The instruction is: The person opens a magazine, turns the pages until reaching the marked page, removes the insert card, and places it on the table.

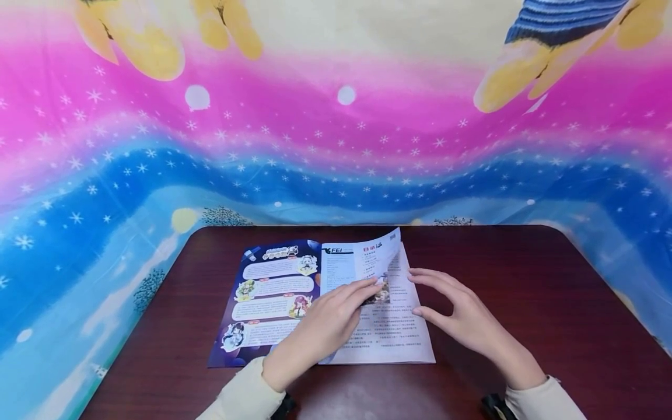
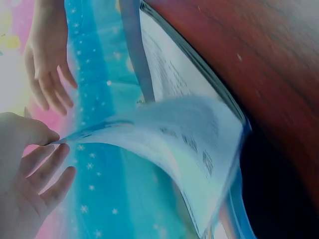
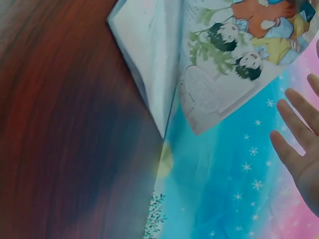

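Note:
An open magazine (image 1: 273, 303) lies on the table, its dark blue left side printed with cartoon figures and white text boxes. From the right-hand side one page (image 1: 385, 254) is lifted and curls over toward the left, with its far corner in the air. My left hand (image 1: 336, 315) reaches across the magazine; the left wrist view shows the thumb and a finger of this hand (image 2: 30, 174) pinching the page's edge. Just right of the magazine is my right hand (image 1: 462, 315), fingers spread and holding nothing. A colour drawing of children shows on the lifted page (image 3: 214, 94) in the right wrist view.
The magazine rests on a dark reddish-brown wooden table (image 1: 173, 326) with rounded far corners. Behind and beside the table hangs a pink and blue cloth (image 1: 315, 151) with white snowflakes. Pale sleeves (image 1: 247, 391) cover both forearms.

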Demonstrator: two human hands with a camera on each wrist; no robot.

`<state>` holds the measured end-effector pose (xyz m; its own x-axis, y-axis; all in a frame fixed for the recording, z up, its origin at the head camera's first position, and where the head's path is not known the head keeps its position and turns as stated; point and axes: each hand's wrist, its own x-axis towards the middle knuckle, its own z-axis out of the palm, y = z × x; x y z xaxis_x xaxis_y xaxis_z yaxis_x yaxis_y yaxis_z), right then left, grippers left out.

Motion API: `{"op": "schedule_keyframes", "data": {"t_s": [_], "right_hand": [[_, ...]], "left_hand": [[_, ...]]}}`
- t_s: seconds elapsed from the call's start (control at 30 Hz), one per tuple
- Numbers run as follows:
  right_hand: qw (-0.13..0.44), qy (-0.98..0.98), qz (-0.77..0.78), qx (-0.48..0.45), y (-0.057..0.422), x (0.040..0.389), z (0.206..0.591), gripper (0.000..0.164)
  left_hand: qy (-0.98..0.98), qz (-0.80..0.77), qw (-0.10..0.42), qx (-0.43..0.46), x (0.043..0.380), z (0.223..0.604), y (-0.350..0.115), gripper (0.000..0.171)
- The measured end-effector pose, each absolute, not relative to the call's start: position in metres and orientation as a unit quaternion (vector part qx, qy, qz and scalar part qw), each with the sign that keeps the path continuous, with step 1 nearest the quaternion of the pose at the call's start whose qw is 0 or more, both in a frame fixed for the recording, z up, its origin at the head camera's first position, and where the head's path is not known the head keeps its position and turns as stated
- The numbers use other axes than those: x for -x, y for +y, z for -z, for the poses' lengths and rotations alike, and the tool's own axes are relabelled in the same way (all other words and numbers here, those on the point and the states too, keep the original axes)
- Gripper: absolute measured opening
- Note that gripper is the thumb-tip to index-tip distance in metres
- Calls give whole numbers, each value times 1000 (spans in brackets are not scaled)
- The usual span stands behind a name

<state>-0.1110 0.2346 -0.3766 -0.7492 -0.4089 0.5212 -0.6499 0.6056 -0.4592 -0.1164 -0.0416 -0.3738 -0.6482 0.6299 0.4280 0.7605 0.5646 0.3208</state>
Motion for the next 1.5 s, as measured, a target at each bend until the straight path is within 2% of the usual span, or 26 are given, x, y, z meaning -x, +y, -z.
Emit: {"op": "schedule_keyframes", "data": {"t_s": [0.37,0.63,0.83,1.2,1.37,1.5], "right_hand": [[179,-884,-321,-291,240,108,383,57],[166,-899,-294,-278,246,106,390,55],[151,-913,-271,-264,252,104,394,52],[88,-936,-231,-250,260,102,403,47],[52,-943,-217,-246,264,102,408,48],[52,-941,-208,-261,265,103,412,48]], "left_hand": [[-883,253,169,357,119,374,-70,67],[-896,265,167,316,117,373,-92,71],[-896,262,203,297,116,376,-110,75],[-901,259,243,251,111,380,-140,76],[-910,243,248,228,108,382,-153,83],[-915,243,241,216,106,384,-163,90]]}}
